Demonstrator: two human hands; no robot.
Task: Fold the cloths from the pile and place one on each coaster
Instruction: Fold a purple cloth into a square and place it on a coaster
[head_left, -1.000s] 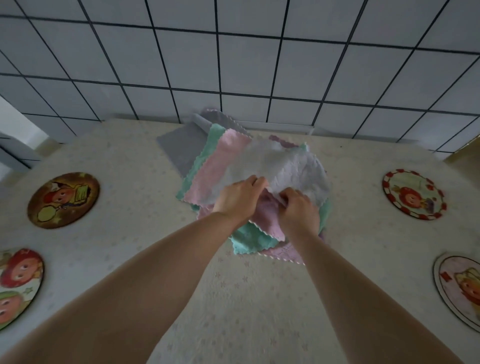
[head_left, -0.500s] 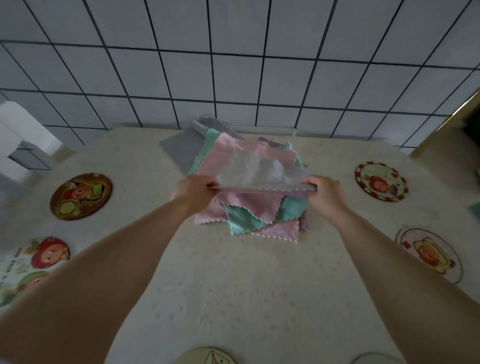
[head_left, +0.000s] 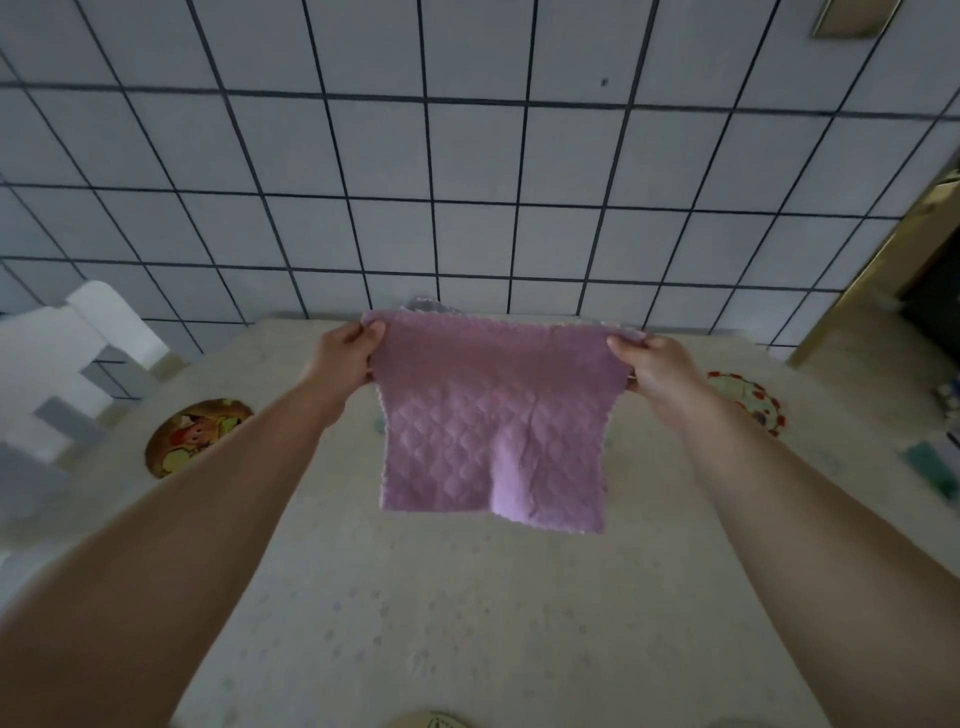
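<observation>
Both arms are reaching forward over the table (head_left: 467, 623), which is wearing a pale cover with faint small marks. The left hand (head_left: 345, 358) is pinching the upper left corner of a purple cloth (head_left: 493, 431), thumb on the near face and fingers curled behind. The right hand (head_left: 657, 366) is pinching the upper right corner the same way, thumb lying along the top edge.

The cloth is hanging in the air between the two hands, top edge drawn fairly straight, the rest dropping free above the table and touching nothing below. Its surface is showing a quilted diamond pattern, with a vertical crease running down toward the lower edge and a pale scalloped trim along the sides.

The pile (head_left: 428, 305) is sitting mostly hidden behind the held cloth; only a grey scalloped scrap is peeking above the top edge, near the tiled wall (head_left: 467, 182).

A brown coaster (head_left: 195, 434) with a cartoon figure is lying on the table well left of the cloth, bare. A red-rimmed coaster (head_left: 753, 400) is lying to the right, partly covered by the right forearm, also bare as far as is showing. A sliver of another coaster (head_left: 431, 719) is showing at the bottom edge; its surface cannot be made out.
</observation>
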